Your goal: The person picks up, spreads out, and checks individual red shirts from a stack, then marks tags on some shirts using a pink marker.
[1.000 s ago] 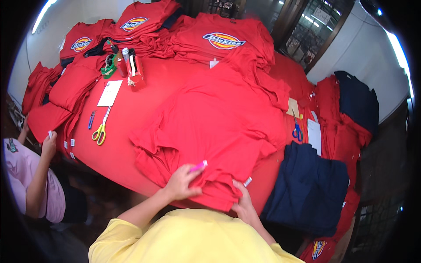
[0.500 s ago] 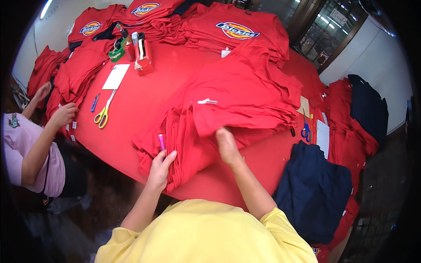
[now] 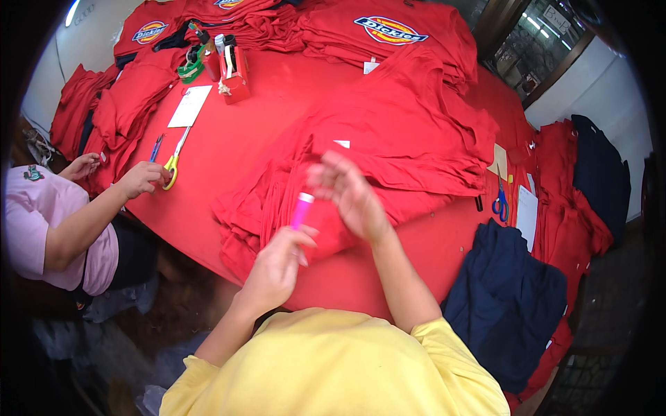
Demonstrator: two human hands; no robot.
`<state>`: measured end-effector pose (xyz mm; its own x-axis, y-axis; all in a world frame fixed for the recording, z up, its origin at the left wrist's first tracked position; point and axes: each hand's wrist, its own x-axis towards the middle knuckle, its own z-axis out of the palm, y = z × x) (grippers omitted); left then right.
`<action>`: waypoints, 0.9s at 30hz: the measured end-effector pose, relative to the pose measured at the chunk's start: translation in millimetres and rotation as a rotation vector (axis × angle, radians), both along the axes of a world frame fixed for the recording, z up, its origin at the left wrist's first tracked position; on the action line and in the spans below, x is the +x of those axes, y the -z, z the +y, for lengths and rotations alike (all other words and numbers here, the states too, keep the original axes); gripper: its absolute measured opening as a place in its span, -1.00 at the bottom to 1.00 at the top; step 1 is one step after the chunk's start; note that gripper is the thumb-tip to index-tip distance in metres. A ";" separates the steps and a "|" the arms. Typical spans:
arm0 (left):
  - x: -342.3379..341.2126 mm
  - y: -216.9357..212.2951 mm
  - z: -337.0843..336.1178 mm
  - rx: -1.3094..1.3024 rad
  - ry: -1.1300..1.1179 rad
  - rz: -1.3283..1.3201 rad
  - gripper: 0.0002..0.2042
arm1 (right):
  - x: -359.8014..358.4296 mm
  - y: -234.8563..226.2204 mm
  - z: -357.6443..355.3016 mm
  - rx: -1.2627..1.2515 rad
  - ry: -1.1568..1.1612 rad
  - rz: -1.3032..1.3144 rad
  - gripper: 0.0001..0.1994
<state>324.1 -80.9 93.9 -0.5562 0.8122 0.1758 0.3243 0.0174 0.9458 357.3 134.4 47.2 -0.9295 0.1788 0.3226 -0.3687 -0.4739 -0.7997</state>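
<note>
My left hand [image 3: 281, 260] is closed round a pink stick-shaped thing with a white end [image 3: 302, 208], which looks like a marker or a small cutter. It points up and away from me, over the near edge of a pile of red shirts [image 3: 388, 132]. My right hand [image 3: 350, 194], somewhat smeared by motion, is above the same pile with its fingers apart and nothing visible in it. A small white label [image 3: 342, 144] shows on the pile just beyond the right fingers. The shirts lie loosely stacked, with many folds facing me.
A co-worker's hand [image 3: 144, 180] is beside yellow-handled scissors [image 3: 172, 170] on the left. Behind them stand a red tape dispenser [image 3: 234, 80] and a white card [image 3: 189, 106]. Dark blue garments [image 3: 503, 305], blue scissors [image 3: 500, 204] and white paper [image 3: 527, 218] lie right. Folded red shirts [image 3: 388, 35] line the back.
My left hand has let go of the shirt edges and lifted to the right with the pink thing. My right hand has moved away from me, fingers spreading. The co-worker's hand has reached toward the yellow scissors.
</note>
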 end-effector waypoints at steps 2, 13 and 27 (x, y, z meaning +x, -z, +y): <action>2.2 4.5 8.6 -0.092 0.245 0.050 -0.78 | 38.8 -17.7 -37.2 0.297 -0.087 -0.105 -0.47; -91.7 37.4 120.2 -0.116 -0.039 0.998 -0.84 | 76.6 6.5 34.1 0.032 0.345 -0.640 -0.63; -104.2 -0.3 123.8 -0.084 0.218 -0.320 -0.73 | 33.0 -26.3 24.2 0.866 0.962 -0.243 -0.77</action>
<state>219.9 42.9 94.2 -0.3851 0.9215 -0.0509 0.0182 0.0627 0.9979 390.3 158.6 73.5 -0.5981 0.6182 0.5101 -0.0732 0.5916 -0.8029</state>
